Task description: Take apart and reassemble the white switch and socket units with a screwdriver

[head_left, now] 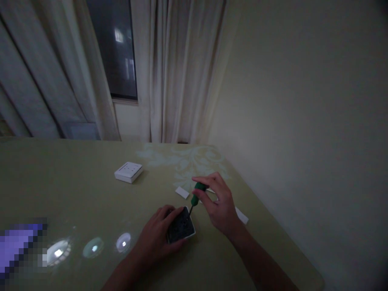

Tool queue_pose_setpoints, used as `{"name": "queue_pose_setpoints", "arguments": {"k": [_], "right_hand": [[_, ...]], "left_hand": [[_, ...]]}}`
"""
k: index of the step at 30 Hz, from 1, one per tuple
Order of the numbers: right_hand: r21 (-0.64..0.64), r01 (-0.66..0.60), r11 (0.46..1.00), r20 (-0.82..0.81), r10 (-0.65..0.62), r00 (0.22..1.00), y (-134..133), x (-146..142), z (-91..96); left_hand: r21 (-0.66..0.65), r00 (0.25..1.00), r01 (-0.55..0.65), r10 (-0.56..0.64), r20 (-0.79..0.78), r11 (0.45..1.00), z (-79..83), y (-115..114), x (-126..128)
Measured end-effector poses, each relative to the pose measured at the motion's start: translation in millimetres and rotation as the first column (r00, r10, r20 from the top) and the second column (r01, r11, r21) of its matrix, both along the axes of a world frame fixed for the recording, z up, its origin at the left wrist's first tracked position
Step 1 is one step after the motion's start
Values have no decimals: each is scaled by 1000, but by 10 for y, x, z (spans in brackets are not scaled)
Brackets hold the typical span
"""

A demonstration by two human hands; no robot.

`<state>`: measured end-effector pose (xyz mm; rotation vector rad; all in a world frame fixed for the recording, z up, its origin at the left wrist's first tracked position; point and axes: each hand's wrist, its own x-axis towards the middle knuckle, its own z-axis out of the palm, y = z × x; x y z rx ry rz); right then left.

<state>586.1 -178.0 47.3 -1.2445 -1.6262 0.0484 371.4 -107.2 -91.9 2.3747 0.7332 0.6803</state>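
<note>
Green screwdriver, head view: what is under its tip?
The screwdriver, held by the right hand, points down into the dark open back of a switch, which the left hand holds on the table. Too dim to see what the tip touches.

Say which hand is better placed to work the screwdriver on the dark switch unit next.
Right. The right hand grips the green-handled screwdriver, tip at the switch unit's top corner; the left hand is busy steadying that unit on the table.

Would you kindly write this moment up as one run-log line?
left hand: steadies switch module on table | right hand: grips green screwdriver, tip on switch module | white switch panel: lies apart, farther back
</note>
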Motion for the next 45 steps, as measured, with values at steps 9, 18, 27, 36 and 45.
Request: {"name": "queue_pose_setpoints", "arguments": {"k": [9, 18, 27, 36, 45], "right_hand": [[4, -99, 995, 59, 99, 993, -59, -15, 16], [-44, -103, 994, 90, 107, 990, -41, -13, 24], [-90, -162, 983, 126, 173, 977, -74, 31, 76], [-66, -160, 985, 71, 164, 984, -40, 75, -6], [66, -70, 995, 30, 68, 997, -60, 14, -90]], "left_hand": [[-1, 1000, -1, 1, 16, 1000, -55, 20, 6], [17, 1000, -12, 12, 16, 1000, -69, 10, 0], [8, 1000, -20, 20, 22, 1000, -41, 11, -1], [1, 1000, -13, 13, 21, 1000, -57, 15, 2], [-40, 1000, -11, 11, 6, 999, -20, 6, 0]]}}
